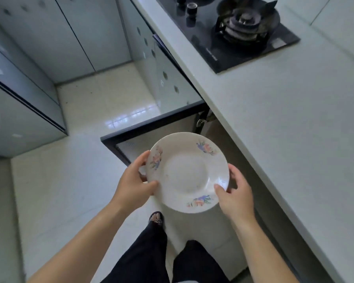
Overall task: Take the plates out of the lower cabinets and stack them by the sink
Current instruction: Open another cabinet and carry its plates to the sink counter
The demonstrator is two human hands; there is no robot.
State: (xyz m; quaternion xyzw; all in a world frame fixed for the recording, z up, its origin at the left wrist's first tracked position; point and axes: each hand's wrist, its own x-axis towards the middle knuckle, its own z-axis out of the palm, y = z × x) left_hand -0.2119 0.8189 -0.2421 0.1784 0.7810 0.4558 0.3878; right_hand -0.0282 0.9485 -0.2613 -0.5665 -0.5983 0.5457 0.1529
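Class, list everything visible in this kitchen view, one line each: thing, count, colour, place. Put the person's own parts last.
plate: one, white with pink-blue flowers, centre.
counter: one, whitish, right.
cabinet door: one, dark-framed, open under the counter.
hob: one, black, set in the counter, top right.
knobs: two, black, on the hob.
floor: one, pale tiles, left.
legs: two, black trousers, bottom.
left grip: one, holds the plate's left rim.
right grip: one, holds the plate's right rim.

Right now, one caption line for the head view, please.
Left hand and right hand grip a floral white plate by its rim near an open cabinet door, beside the counter.
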